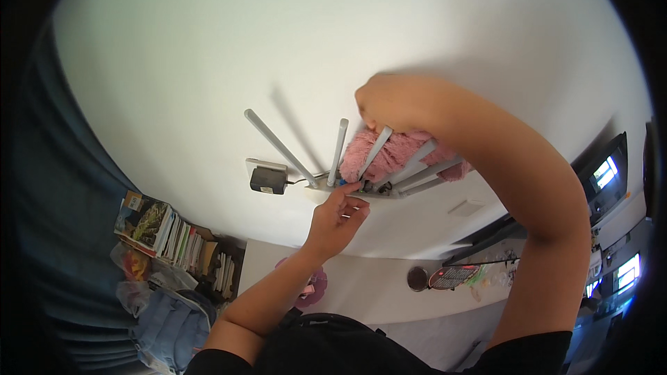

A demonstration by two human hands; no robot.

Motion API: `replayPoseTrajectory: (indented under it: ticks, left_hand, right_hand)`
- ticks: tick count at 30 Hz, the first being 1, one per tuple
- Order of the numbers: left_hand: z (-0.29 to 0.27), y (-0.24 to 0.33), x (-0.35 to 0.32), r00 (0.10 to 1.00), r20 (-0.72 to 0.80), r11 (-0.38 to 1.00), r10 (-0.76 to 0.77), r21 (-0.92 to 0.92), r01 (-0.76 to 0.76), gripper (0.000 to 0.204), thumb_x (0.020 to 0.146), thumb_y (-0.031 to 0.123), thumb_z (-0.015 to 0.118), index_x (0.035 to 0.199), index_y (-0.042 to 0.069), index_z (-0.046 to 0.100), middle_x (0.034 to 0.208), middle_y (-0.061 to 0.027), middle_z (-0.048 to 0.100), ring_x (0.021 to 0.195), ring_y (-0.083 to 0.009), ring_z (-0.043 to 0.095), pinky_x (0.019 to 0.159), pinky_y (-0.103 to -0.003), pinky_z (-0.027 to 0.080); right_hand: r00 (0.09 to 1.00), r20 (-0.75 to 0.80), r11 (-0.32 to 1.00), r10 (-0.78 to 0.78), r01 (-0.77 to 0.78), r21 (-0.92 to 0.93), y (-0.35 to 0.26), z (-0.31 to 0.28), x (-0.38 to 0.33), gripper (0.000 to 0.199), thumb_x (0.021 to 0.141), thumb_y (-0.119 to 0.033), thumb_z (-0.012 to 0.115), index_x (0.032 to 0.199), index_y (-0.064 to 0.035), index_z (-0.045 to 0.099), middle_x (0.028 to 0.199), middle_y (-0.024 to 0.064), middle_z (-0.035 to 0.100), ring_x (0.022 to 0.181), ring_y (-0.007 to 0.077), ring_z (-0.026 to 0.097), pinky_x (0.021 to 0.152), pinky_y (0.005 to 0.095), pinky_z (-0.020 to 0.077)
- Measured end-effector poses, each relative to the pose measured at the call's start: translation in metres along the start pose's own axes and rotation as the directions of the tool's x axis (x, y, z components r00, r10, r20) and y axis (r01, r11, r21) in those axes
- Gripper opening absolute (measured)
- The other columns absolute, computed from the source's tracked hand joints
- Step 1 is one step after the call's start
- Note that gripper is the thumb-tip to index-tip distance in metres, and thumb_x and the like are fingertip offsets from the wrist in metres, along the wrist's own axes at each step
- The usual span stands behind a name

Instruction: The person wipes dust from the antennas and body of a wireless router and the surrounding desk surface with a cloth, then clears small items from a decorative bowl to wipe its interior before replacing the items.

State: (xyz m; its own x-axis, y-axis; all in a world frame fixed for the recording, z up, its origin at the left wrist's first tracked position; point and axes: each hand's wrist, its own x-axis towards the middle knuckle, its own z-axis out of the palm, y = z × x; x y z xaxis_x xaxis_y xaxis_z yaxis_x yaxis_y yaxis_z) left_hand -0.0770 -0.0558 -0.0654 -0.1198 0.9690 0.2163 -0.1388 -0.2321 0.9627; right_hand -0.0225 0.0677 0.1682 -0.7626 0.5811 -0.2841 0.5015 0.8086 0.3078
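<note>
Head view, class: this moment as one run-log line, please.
right hand: at pink cloth, grip mostly hidden | left hand: fingertip at router | pink cloth: among grey antennas | black adapter: at wall socket

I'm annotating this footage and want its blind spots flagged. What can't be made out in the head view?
All in the head view:
Right hand: most fingers are hidden behind the hand itself, so its grip on the pink cloth is unclear.
Router: partly covered by the cloth and left hand.
Wall socket: mostly covered by the black adapter.
Books: spines too small to read.
Blue curtain: cut off by the dark rim.
</note>
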Motion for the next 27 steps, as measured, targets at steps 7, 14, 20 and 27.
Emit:
replayPoseTrajectory:
  ticks: [7,14,20,27]
  left_hand:
    - [-0.008,-0.010,0.003,0.996,-0.022,0.997,0.083,-0.003,-0.083,0.048,0.086,0.007,0.063,0.128,0.000,0.041,0.095,-0.0098,0.065,0.077,-0.0106,0.062,0.064,-0.023,0.051]
    - [-0.008,-0.008,-0.001,0.995,-0.047,0.996,0.086,-0.004,-0.087,0.059,0.085,0.006,0.063,0.135,0.001,0.032,0.095,-0.0110,0.066,0.080,-0.0128,0.064,0.065,-0.024,0.052]
    - [-0.009,-0.008,-0.001,0.996,-0.025,0.996,0.086,-0.002,-0.086,0.069,0.085,0.004,0.062,0.142,0.001,0.023,0.095,-0.0129,0.065,0.082,-0.0142,0.063,0.070,-0.025,0.052]
    - [-0.001,-0.005,0.003,0.999,-0.002,0.999,0.049,0.002,-0.049,0.077,0.086,0.002,0.061,0.146,0.001,0.013,0.096,-0.0159,0.063,0.085,-0.0164,0.062,0.079,-0.028,0.050]
  right_hand:
    - [0.993,0.039,0.987,0.110,-0.105,-0.123,-0.001,-0.006,-0.006,0.019,0.068,-0.006,0.068,0.086,-0.0002,0.069,0.086,0.0181,0.067,0.075,0.0341,0.064,0.065,0.0393,0.0488]
    - [0.984,-0.113,0.823,-0.137,0.176,0.540,0.007,0.003,-0.006,0.021,0.074,-0.005,0.064,0.093,-0.0009,0.070,0.084,0.0132,0.068,0.071,0.0179,0.062,0.064,0.0291,0.0476]
    - [0.916,-0.394,0.584,0.078,0.279,0.762,0.025,0.021,-0.022,0.018,0.077,0.000,0.059,0.090,-0.0017,0.070,0.080,0.0092,0.068,0.071,0.0130,0.060,0.064,0.0273,0.0461]
    - [0.980,-0.178,0.973,-0.091,0.125,0.193,0.017,0.019,-0.027,0.009,0.065,0.003,0.058,0.073,0.0027,0.063,0.066,0.0228,0.058,0.061,0.0355,0.056,0.057,0.0385,0.0455]
